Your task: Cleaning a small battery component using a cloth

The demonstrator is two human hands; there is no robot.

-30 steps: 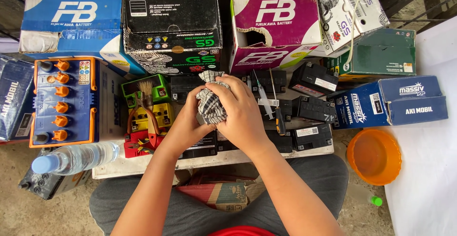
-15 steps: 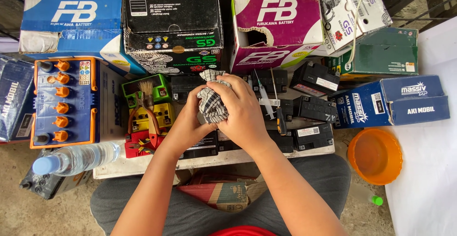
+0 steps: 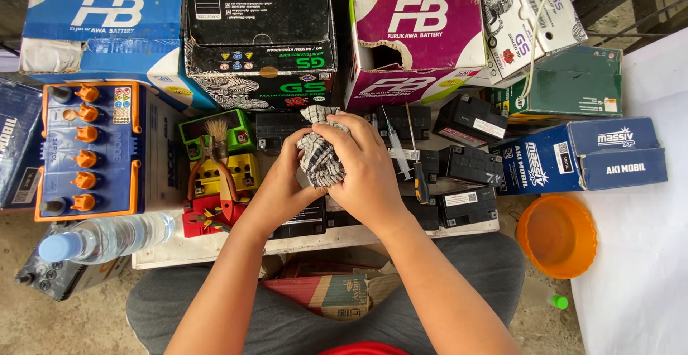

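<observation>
Cloth: a crumpled grey-and-white checked rag [image 3: 319,156] is held between both hands above the middle of the low white board surface [image 3: 215,249], over the row of small black batteries.
Right hand: the right hand [image 3: 369,172] wraps over the rag from the right and top; its grip is clamped on the cloth, fingers curled around it.
Left hand: the left hand [image 3: 283,186] presses against the rag from the left and below; its grip is also closed on the cloth.
Under the hands: small black motorcycle batteries [image 3: 466,183] lie side by side on the surface, partly hidden by the hands.
Just right of the hands: a clear plastic syringe [image 3: 395,147] and a black-handled screwdriver [image 3: 419,172] lie across the batteries.
Left of the hands: green, yellow and red small batteries [image 3: 215,172] stand in a column, with orange-handled pliers [image 3: 215,179] and a brush lying on them.
Far left: a large blue battery with orange caps [image 3: 89,151], and a clear water bottle with a blue cap [image 3: 100,237] lying in front of it.
Back row: blue, black and magenta cardboard battery boxes [image 3: 416,40] stand along the far edge.
Right: an orange plastic bowl [image 3: 557,234] sits on the ground.
</observation>
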